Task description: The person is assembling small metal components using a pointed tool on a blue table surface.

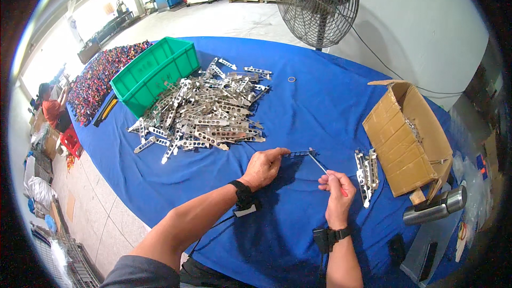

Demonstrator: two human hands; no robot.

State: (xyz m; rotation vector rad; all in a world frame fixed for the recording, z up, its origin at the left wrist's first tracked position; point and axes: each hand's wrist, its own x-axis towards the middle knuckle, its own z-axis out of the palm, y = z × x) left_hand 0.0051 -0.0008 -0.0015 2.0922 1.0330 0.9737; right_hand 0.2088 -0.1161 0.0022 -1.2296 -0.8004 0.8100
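My left hand (261, 170) is closed on one end of a perforated metal strip (300, 154), held just above the blue cloth. From the right, my right hand (337, 194) grips a slim metal tool with a red handle (319, 165), perhaps a screwdriver or file. Its tip meets the strip's far right end; whether it sits in a hole is too small to tell. Beyond my left hand lies a heap of similar perforated metal strips (205, 114). A smaller stack of strips (366, 176) rests to the right of my right hand.
A green plastic bin (154, 74) stands behind the heap, beside many small multicoloured pieces (101, 82). At the right are an open cardboard box (394, 141) and a steel flask (434, 206). A metal ring (292, 79) lies on the blue cloth (314, 106). Behind stands a fan (317, 5); a person (53, 108) sits far left.
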